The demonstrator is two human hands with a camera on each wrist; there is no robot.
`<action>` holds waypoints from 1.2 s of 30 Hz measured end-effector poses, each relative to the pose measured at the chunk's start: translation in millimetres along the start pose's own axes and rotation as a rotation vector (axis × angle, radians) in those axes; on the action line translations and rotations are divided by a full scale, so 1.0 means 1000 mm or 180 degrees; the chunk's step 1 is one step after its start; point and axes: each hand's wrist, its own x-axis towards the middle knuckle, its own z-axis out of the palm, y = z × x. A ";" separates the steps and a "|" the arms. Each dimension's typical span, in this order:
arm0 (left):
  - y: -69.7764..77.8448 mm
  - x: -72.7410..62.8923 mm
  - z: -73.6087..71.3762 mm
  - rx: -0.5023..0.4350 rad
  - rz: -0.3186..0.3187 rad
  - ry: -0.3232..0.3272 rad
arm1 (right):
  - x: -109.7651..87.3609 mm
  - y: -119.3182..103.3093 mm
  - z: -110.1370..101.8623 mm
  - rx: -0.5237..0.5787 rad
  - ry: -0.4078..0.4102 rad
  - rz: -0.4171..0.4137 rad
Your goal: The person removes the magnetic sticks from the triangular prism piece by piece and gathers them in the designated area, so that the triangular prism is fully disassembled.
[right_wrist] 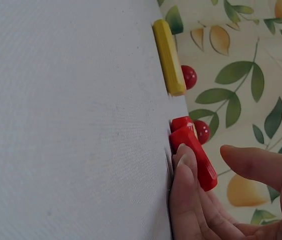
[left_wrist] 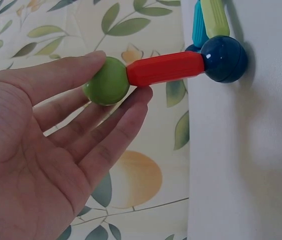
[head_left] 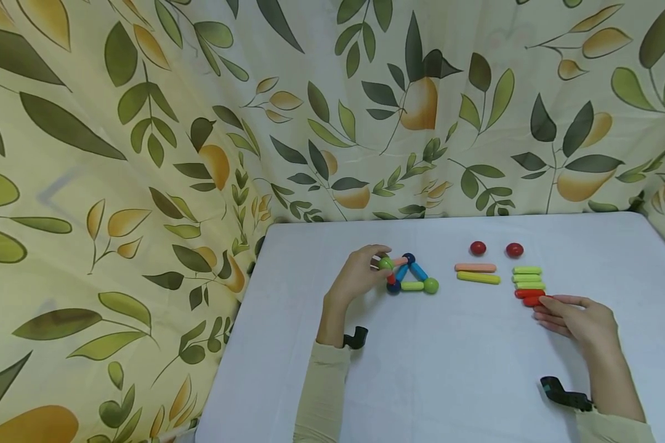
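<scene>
My left hand (head_left: 360,274) pinches a green ball (left_wrist: 108,81) between thumb and fingers. A red rod (left_wrist: 165,69) joins that ball to a dark blue ball (left_wrist: 224,59). They belong to a magnetic-looking ball-and-rod frame, with blue rods (head_left: 419,271), a light green rod (head_left: 412,286), a pink rod (head_left: 400,261) and another green ball (head_left: 431,285). The held ball appears raised above the table. On the right, fingers of my right hand (head_left: 584,323) touch a loose red rod (right_wrist: 193,155); the thumb stands apart from it in the right wrist view.
Beside the touched rod lie another red rod (head_left: 529,293) and several light green rods (head_left: 527,278). A pink rod (head_left: 475,267) and a yellow rod (head_left: 478,278) lie left of them. Two red balls (head_left: 478,248) rest farther back. Patterned curtain (head_left: 332,123) borders the white table (head_left: 449,369).
</scene>
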 end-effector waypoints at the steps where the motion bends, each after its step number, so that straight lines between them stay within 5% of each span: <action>1: 0.000 0.000 0.000 -0.0006 -0.0006 -0.0003 | 0.000 0.000 0.000 0.0031 -0.0028 -0.0001; 11: -0.002 0.001 -0.002 0.0046 0.0035 -0.0031 | -0.005 0.000 0.000 0.0026 -0.0079 -0.0133; 21: -0.004 0.001 -0.003 0.0004 0.0016 -0.0033 | -0.015 -0.023 0.011 -0.0392 -0.0028 -0.0386; 36: -0.023 0.005 -0.005 -0.0235 -0.0041 -0.0107 | -0.031 -0.062 0.076 -0.0912 -0.0463 -0.1581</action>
